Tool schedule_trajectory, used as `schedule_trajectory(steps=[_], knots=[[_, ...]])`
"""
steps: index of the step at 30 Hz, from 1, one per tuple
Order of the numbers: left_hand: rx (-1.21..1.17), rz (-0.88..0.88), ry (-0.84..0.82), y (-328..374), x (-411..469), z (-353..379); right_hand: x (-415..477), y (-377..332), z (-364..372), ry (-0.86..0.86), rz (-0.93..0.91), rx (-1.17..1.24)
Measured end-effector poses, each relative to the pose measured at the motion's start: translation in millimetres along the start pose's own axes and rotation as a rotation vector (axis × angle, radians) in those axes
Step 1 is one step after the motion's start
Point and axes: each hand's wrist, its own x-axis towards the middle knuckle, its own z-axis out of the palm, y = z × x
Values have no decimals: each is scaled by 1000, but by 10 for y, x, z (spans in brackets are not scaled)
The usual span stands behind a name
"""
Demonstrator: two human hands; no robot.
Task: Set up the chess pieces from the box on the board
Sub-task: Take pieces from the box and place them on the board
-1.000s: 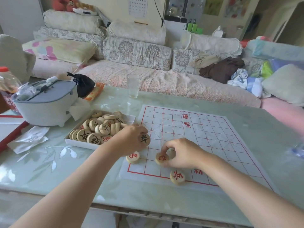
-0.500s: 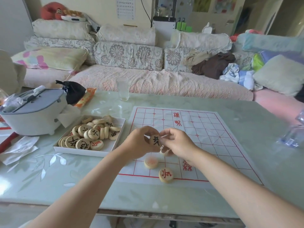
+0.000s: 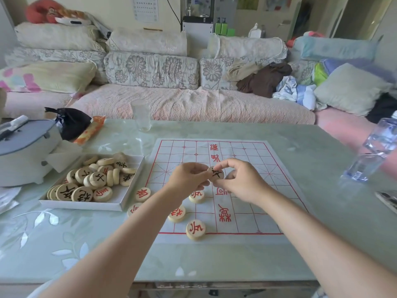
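Both hands meet above the middle of the board (image 3: 257,160). The left hand (image 3: 189,179) and the right hand (image 3: 242,181) each pinch the same round wooden piece (image 3: 216,174) with curled fingertips, the left at its nine o'clock edge and the right at its one o'clock edge. The piece is held above the grid, tilted up so its black character faces the camera.

Toward six o'clock from the hands, three red-lettered pieces (image 3: 196,195) lie flat on the board. One is just under the left hand, one is partly covered by the left forearm, and one is on the near red border line. Two more red-lettered discs (image 3: 142,194) sit at the board's nine o'clock edge, just beside the box (the nearer one is half hidden by the forearm).

The box (image 3: 81,204), a shallow white tray, rests on the table (image 3: 322,211) at nine o'clock from the hands. It holds a heap of loose pieces (image 3: 94,179) with black and red characters, some flat and some on edge.

At ten o'clock stand a white cooker with a grey lid (image 3: 23,151), a black bag (image 3: 71,123) and an orange packet (image 3: 90,130). A clear glass (image 3: 140,115) stands near the table's far edge at eleven o'clock. A blurred plastic bottle (image 3: 373,151) is at three o'clock. A cushioned sofa (image 3: 171,104) runs behind the table.
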Motion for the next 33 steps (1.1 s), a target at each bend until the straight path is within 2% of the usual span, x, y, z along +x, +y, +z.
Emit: schedule_trajectory(steps=[4, 6, 11, 19, 28, 33], knots=[[761, 216, -51, -109, 60, -46, 76, 258, -249, 222, 46, -134], [941, 254, -109, -176, 83, -92, 95, 412, -381, 286, 125, -184], [973, 192, -206, -201, 145, -122, 170, 703, -455, 297, 206, -291], [931, 152, -214, -198, 212, -121, 434, 850, -290, 328, 120, -411], [944, 189, -213, -240, 214, -131, 499, 694, -238, 184, 80, -617], [905, 250, -136, -275, 179, -210, 459, 394, -76, 126, -20, -538]])
